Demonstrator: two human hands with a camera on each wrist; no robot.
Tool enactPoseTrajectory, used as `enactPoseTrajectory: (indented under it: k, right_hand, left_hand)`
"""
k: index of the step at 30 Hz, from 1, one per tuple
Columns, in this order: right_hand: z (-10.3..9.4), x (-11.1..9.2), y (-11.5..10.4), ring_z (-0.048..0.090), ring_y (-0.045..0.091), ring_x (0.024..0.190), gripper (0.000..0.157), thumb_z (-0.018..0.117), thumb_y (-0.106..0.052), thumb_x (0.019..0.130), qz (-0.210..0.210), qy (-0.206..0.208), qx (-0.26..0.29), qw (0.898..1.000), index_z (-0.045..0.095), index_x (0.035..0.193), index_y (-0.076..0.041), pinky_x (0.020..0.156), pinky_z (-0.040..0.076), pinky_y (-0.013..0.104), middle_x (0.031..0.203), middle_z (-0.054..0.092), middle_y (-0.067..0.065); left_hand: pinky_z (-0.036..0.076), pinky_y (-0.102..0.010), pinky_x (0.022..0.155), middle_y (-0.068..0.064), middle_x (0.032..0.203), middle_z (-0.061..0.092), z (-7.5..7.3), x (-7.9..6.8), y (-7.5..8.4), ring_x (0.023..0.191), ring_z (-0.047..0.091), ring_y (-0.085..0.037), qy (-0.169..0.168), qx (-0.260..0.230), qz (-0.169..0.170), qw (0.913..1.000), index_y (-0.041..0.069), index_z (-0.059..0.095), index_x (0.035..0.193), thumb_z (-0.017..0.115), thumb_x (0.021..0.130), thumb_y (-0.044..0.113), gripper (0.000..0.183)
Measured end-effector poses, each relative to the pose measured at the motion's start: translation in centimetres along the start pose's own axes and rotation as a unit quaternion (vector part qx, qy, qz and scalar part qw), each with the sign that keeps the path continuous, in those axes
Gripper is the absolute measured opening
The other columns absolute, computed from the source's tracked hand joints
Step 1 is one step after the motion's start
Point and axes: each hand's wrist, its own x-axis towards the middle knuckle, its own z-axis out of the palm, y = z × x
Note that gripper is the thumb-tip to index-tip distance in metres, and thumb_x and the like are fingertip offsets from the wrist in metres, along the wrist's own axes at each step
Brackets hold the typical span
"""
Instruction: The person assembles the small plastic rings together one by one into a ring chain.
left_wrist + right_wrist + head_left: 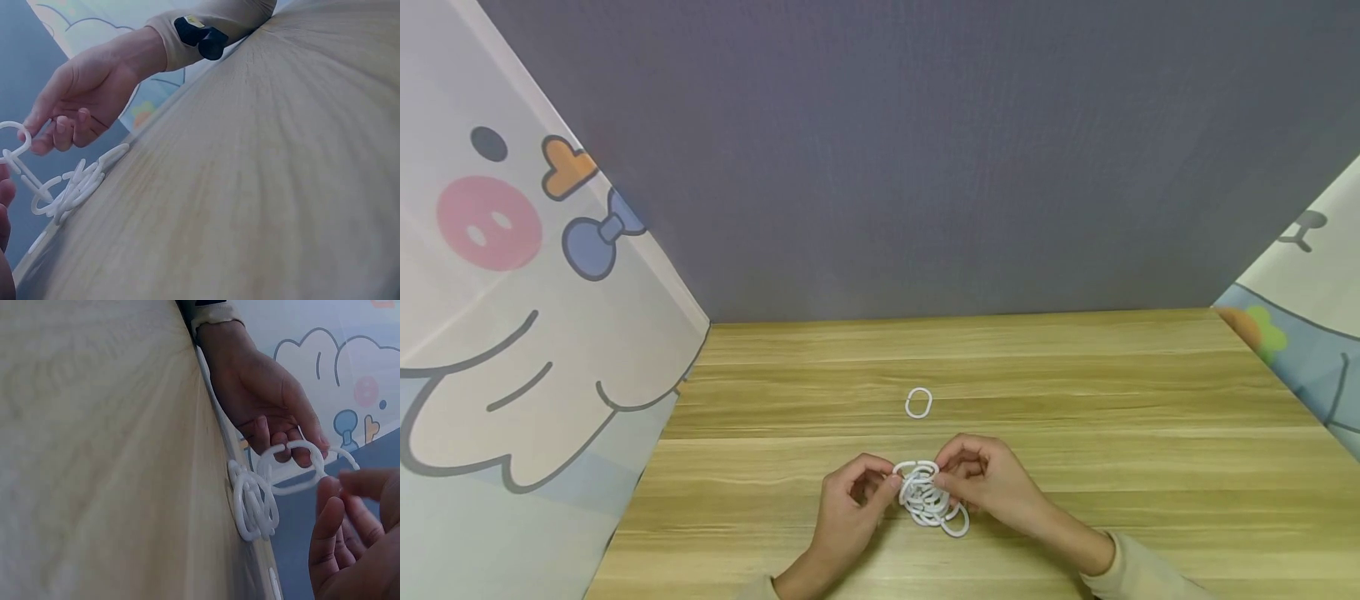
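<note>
A string of linked white plastic curtain rings (925,504), oval with small gaps, hangs between the hands, its lower rings heaped on the table. My left hand (847,507) pinches the left end of the uppermost ring (914,463) between thumb and fingertips. From the other side, my right hand (988,483) holds that end of the rings with thumb and index finger. The right wrist view shows the left hand (265,394) behind the raised rings (294,487) and the right hand (359,544) in front. Seen from the left wrist, the right hand (94,94) pinches a ring (22,147) above the heap.
A single white ring (918,403) lies apart on the wooden table (1075,392), beyond the hands. A grey panel (925,167) rises at the table's back edge. Cartoon-printed panels (550,333) stand at both sides.
</note>
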Motion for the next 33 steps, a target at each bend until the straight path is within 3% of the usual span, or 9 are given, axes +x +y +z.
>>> enactPoseTrajectory:
  k: [7,13,17,21,28,33]
  right_hand:
    - [-0.9,0.5,-0.8,0.067,0.014,0.064,0.016,0.078,-0.003,0.101,0.007,0.028,-0.026,0.999,0.072,0.112,0.007,0.046,0.05,0.024,0.082,0.071,0.024]
    - [-1.6,1.4,-1.7,0.067,0.017,0.066,0.024,0.078,-0.006,0.102,0.037,0.069,-0.032,0.996,0.069,0.115,0.012,0.051,0.052,0.025,0.089,0.072,0.023]
    - [-2.0,2.1,-1.9,0.067,0.018,0.066,0.025,0.078,-0.003,0.101,0.036,0.084,-0.033,0.995,0.068,0.117,0.014,0.053,0.052,0.026,0.095,0.072,0.026]
    - [-2.3,2.8,-1.7,0.067,0.019,0.065,0.025,0.077,-0.002,0.102,0.032,0.092,-0.04,0.994,0.067,0.118,0.014,0.052,0.051,0.025,0.095,0.071,0.028]
    - [-2.5,4.5,-1.0,0.065,0.022,0.064,0.024,0.077,-0.001,0.102,0.034,0.102,-0.059,0.992,0.069,0.121,0.011,0.051,0.046,0.022,0.095,0.072,0.015]
    - [-2.6,5.8,-0.2,0.066,0.021,0.066,0.026,0.079,-0.001,0.1,0.039,0.111,-0.06,0.991,0.071,0.122,0.009,0.052,0.049,0.024,0.099,0.072,0.014]
  left_hand:
    - [0.05,-0.021,0.048,-0.017,0.077,0.072,-0.1,0.1,0.1,0.061,0.056,0.003,-0.002,-0.013,-0.018,0.9998,-0.003,0.074,0.103,0.078,0.101,-0.001,0.005]
    - [0.049,-0.02,0.046,-0.016,0.077,0.072,-0.1,0.1,0.0,0.06,0.054,0.003,-0.002,-0.015,-0.025,0.9996,0.0,0.075,0.102,0.076,0.101,-0.004,0.004]
    - [0.048,-0.02,0.046,-0.016,0.077,0.072,0.0,0.1,-0.1,0.06,0.054,0.003,-0.003,-0.015,-0.022,0.9996,0.002,0.076,0.102,0.075,0.099,-0.008,0.01]
    - [0.048,-0.021,0.045,-0.016,0.077,0.072,0.1,0.1,-0.2,0.06,0.054,0.003,-0.004,-0.016,-0.017,0.9997,0.002,0.075,0.103,0.076,0.099,-0.008,0.01]
    - [0.049,-0.021,0.05,-0.014,0.078,0.073,0.1,0.1,-0.1,0.064,0.056,0.002,0.004,-0.011,-0.01,0.9999,0.004,0.076,0.101,0.076,0.099,-0.007,0.011]
    - [0.05,-0.021,0.05,-0.015,0.077,0.073,0.1,0.1,-0.1,0.063,0.056,0.002,0.006,-0.011,-0.012,0.9998,0.004,0.076,0.1,0.075,0.1,-0.006,0.01]
